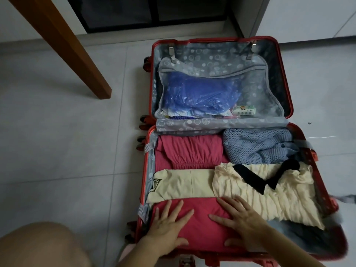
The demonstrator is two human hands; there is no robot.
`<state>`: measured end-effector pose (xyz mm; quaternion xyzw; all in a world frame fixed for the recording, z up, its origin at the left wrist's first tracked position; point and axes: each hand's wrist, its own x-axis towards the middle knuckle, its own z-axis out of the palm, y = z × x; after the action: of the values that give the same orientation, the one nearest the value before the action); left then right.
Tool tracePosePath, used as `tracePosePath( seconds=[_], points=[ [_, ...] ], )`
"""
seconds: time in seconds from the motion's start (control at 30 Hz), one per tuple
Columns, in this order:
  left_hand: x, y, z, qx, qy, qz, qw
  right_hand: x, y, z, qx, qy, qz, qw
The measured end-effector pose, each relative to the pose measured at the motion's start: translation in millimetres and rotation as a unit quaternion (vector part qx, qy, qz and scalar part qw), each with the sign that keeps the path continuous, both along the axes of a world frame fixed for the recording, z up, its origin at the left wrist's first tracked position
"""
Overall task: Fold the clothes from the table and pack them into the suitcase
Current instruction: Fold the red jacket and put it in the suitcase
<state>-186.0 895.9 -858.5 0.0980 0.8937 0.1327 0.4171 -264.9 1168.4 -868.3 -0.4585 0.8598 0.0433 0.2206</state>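
Packing is judged well advanced: the lower half of the red hard-shell suitcase (212, 40), laid open on the tiled floor (67, 151), is nearly filled with folded clothes. At its near edge a smooth red garment (202, 224) is pressed flat by the left hand (165, 228) and right hand (244, 226), with fingers straight and spread and nothing gripped. Beyond it are laid a plain beige piece (183, 184), a crinkled cream ruffled top (279, 199) crossed by a black strap (250, 176), a gathered red piece (188, 149) and a blue open-knit (256, 147). Of the counter only a wooden leg (63, 49) is shown, so what remains cannot be told.
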Motion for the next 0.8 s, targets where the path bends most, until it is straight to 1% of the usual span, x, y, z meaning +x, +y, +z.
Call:
tracePosePath(
  seconds=[0.03,0.1,0.2,0.33,0.43,0.57,0.7,0.8],
  points=[
    [-5,-1,-3,-0.011,-0.013,-0.015,1.000,-2,-2,-5,0.010,-0.002,-0.001,1.000],
    [-10,-4,-7,-0.039,-0.004,-0.056,0.998,-4,-5,-13,0.029,-0.015,-0.004,0.999],
    [-14,-6,-16,-0.072,0.014,-0.085,0.994,-3,-7,-23,0.065,-0.049,-0.011,0.997],
    [-11,-3,-30,-0.105,0.023,-0.096,0.990,2,-9,-36,0.066,-0.052,-0.009,0.996],
    [-10,-3,-37,-0.126,0.028,-0.101,0.986,4,-10,-44,0.044,-0.052,0.001,0.998],
    [-8,-3,-39,-0.135,0.028,-0.103,0.985,6,-10,-48,0.025,-0.051,-0.002,0.998],
    [-9,-2,-30,-0.126,0.005,-0.107,0.986,7,-9,-40,0.057,-0.036,-0.005,0.998],
    [-17,-2,-7,-0.099,-0.028,-0.099,0.990,8,-8,-19,0.078,-0.036,-0.028,0.996]
  ],
)
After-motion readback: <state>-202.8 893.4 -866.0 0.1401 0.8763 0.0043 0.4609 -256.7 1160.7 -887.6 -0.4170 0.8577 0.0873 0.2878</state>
